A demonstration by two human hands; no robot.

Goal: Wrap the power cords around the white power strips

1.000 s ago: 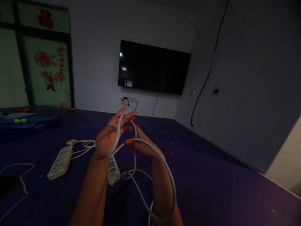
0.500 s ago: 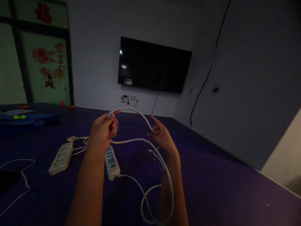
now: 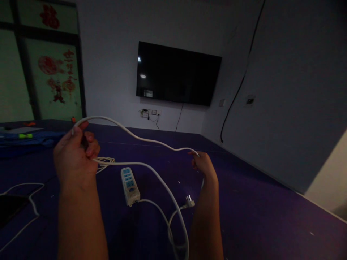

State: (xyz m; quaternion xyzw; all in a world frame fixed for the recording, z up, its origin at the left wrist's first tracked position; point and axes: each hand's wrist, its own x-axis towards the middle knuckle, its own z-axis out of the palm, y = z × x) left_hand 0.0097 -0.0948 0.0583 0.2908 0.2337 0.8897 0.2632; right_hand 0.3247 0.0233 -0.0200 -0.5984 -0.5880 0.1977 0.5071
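A white power cord (image 3: pixel 123 126) stretches between my two hands in a wavy line. My left hand (image 3: pixel 77 151) grips it between thumb and fingers, with a second length of it coming out below the fist and curving down to the right. At the other side my right hand (image 3: pixel 204 164) is closed on the cord, its fingers partly hidden. Between them on the purple floor lies a white power strip (image 3: pixel 130 186) with blue socket faces, its cable running right. Beside my right forearm rests a white plug (image 3: pixel 189 202) with metal prongs.
Coiled white cable (image 3: pixel 105 163) lies behind my left hand. Another cord (image 3: pixel 34 206) curves at the left by a dark flat object (image 3: pixel 12 209). Blue cloth (image 3: pixel 40 139) lies farther back. A television (image 3: pixel 179 74) hangs on the wall above sockets (image 3: pixel 150 113).
My hands have moved apart, left hand leftward and right hand right and down, drawing the cord out longer. The second power strip is now hidden behind my left arm; the plug has come into view.
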